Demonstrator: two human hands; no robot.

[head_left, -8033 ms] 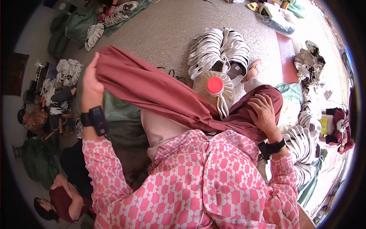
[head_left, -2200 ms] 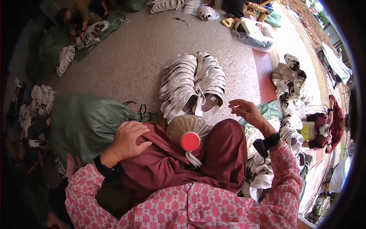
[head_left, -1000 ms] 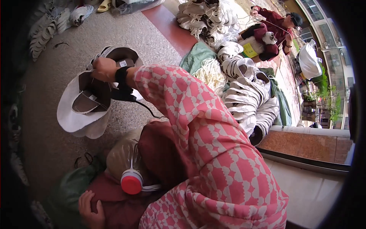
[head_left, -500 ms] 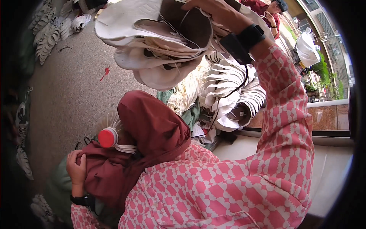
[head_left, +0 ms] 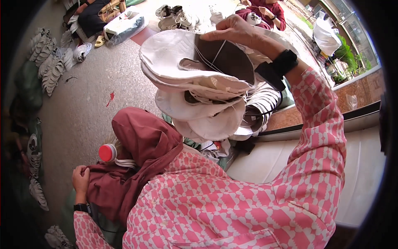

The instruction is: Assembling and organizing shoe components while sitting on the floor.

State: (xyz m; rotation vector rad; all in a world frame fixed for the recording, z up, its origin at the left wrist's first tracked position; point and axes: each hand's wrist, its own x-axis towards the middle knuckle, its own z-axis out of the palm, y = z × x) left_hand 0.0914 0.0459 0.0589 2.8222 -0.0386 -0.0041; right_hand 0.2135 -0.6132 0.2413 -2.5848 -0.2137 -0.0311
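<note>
My right hand (head_left: 238, 33) is raised high and grips a stack of white shoe uppers (head_left: 195, 85) with dark brown lining, tied with thin string, hanging in front of me. My left hand (head_left: 80, 178) is low at the left, fingers closed on a maroon cloth (head_left: 137, 157) draped over my lap. A clear bottle with a red cap (head_left: 107, 152) lies beside the cloth, just above that hand. Both wrists carry black bands.
More bundles of white uppers (head_left: 265, 103) lie on the concrete floor behind the raised stack. Rows of uppers (head_left: 52, 66) lie far left. A white plastic bag (head_left: 325, 35) and a seated person in maroon (head_left: 265, 10) are at the top right. A white ledge (head_left: 269, 162) runs beside me.
My right hand has lifted the tied stack of uppers from the floor up high in front of me. My left hand stays on the maroon cloth.
</note>
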